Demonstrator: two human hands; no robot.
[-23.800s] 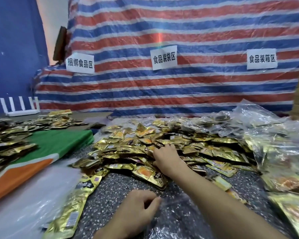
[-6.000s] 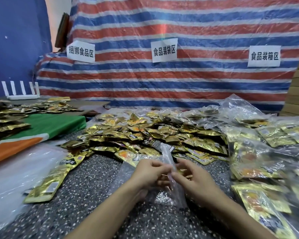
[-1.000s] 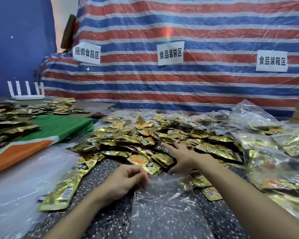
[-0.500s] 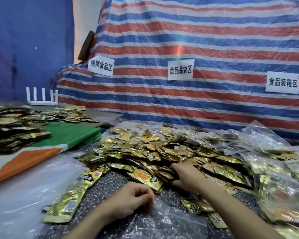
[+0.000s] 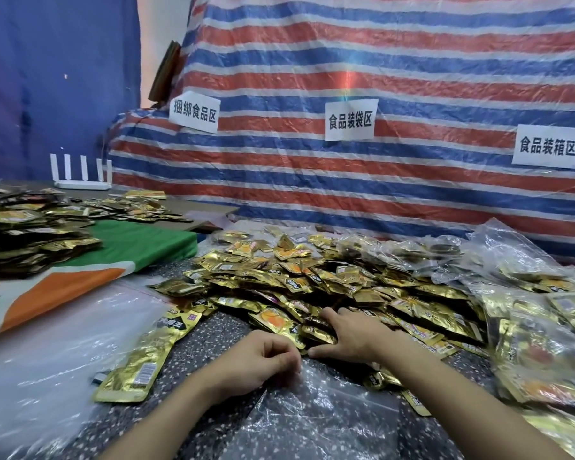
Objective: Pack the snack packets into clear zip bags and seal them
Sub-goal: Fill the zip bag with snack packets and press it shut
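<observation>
A big heap of small gold snack packets [image 5: 312, 280] covers the middle of the speckled table [image 5: 213, 330]. A clear zip bag [image 5: 319, 419] lies flat in front of me. My left hand [image 5: 263, 360] is closed on the bag's upper left edge. My right hand [image 5: 352, 333] rests palm down on the near edge of the heap, fingers spread over several packets. Whether it grips any of them I cannot tell.
Filled clear bags [image 5: 538, 327] pile up on the right. A long gold packet [image 5: 146, 356] lies at the left beside clear plastic sheeting [image 5: 47, 360]. More packets [image 5: 30, 240] lie on a green and orange cloth [image 5: 80, 287]. A striped tarp [image 5: 379, 94] hangs behind.
The view has tilted a little. My right hand has slid toward me along the heap's near edge. My left hand stays on the bag's edge.
</observation>
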